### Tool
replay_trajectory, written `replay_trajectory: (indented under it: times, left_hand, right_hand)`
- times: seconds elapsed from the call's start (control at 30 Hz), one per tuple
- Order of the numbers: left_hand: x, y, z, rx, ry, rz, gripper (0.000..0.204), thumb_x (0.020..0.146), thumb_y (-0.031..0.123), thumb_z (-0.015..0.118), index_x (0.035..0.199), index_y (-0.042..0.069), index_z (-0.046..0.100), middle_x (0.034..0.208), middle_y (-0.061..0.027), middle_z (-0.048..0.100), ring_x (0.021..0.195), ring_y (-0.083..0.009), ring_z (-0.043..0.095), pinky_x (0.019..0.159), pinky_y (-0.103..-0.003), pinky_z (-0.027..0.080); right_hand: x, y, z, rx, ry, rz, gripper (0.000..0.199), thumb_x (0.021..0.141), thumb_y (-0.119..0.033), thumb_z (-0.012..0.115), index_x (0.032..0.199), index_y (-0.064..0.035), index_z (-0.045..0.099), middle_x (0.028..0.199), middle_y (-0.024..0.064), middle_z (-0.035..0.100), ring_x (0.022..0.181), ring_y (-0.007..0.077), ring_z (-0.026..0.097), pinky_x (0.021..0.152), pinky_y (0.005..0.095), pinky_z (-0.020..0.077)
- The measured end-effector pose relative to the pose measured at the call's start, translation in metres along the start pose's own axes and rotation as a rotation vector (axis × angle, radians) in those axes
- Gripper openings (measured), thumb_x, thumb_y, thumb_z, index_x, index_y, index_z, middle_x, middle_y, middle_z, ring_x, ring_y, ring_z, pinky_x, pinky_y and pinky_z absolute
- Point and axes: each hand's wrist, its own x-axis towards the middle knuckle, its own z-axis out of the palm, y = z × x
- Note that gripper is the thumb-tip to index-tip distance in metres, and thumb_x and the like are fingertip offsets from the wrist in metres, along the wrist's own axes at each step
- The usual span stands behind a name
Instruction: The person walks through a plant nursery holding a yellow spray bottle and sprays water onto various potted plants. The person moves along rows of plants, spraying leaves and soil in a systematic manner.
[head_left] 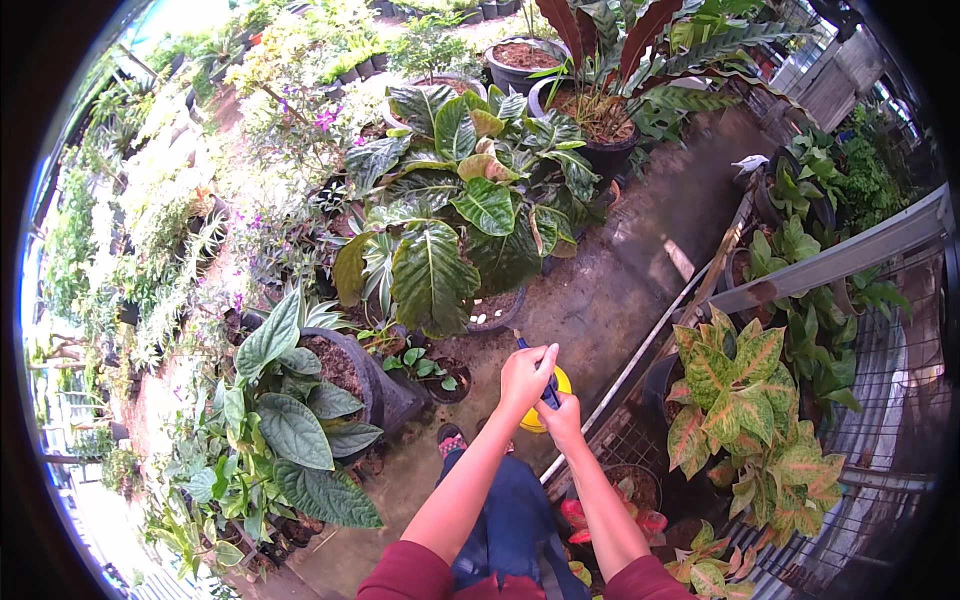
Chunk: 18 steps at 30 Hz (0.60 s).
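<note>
My left hand (527, 380) is closed round a slim dark blue tool (550, 393) with a short narrow tip that points forward, away from me. Just behind it, to the right, my right hand (560, 418) grips the same tool lower down. Its exact kind is hard to make out, since the fingers cover much of it. Below the hands a yellow bucket (564, 383) shows in part. Ahead stands a large potted plant (435, 275) with broad glossy green leaves, its pot rim (497, 318) nearest the tool's tip.
A dark pot (372, 375) with a large-leaved plant stands at my left. To my right run a white pipe (615, 385) and a wire mesh bench (625, 462) with yellow-green and pink foliage plants (745, 385). A metal beam (845, 250) slants above them. Concrete floor (625, 270) lies ahead.
</note>
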Motion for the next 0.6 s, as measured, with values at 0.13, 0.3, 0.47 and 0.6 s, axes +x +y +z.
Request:
replay_trajectory:
  times: [0.13,0.3,0.47,0.6]
  left_hand:
    - [-0.006,-0.014,0.007,-0.134,-0.015,0.034,0.04,0.088,0.032,0.053,0.062,0.002,0.055,0.059,-0.0102,0.055,0.059,-0.0267,0.057,0.057,-0.038,0.042]
    - [-0.004,0.011,0.0,-0.246,-0.019,-0.041,0.042,0.089,0.025,0.056,0.055,0.0,0.051,0.047,-0.0023,0.047,0.046,-0.0064,0.042,0.045,-0.027,0.033]
    - [0.013,0.077,-0.018,-0.264,0.005,0.033,0.039,0.087,0.018,0.057,0.055,0.0,0.046,0.047,-0.0004,0.041,0.049,-0.0038,0.034,0.044,-0.026,0.029]
    - [0.015,0.066,-0.022,-0.309,0.018,0.064,0.039,0.088,0.02,0.056,0.056,0.001,0.048,0.047,-0.0009,0.042,0.048,-0.0048,0.036,0.045,-0.026,0.031]
  right_hand:
    - [0.001,0.012,-0.003,-0.08,-0.007,-0.08,0.029,0.078,-0.017,0.07,0.058,-0.0061,0.052,0.05,-0.0032,0.048,0.044,0.0043,0.044,0.04,0.0227,0.0312]
    - [0.012,0.027,-0.009,-0.103,-0.033,-0.083,0.028,0.077,-0.015,0.068,0.057,-0.0061,0.051,0.05,-0.0031,0.048,0.044,0.0048,0.044,0.041,0.0223,0.0314]
    - [0.025,0.056,-0.005,0.068,0.009,0.027,0.024,0.077,-0.01,0.065,0.057,-0.0058,0.051,0.05,-0.0022,0.047,0.042,0.0055,0.043,0.039,0.0226,0.0302]
    - [0.019,0.061,0.002,0.059,0.073,0.049,0.018,0.075,-0.011,0.066,0.061,-0.0036,0.057,0.056,-0.0013,0.053,0.048,0.0059,0.049,0.045,0.0235,0.0366]
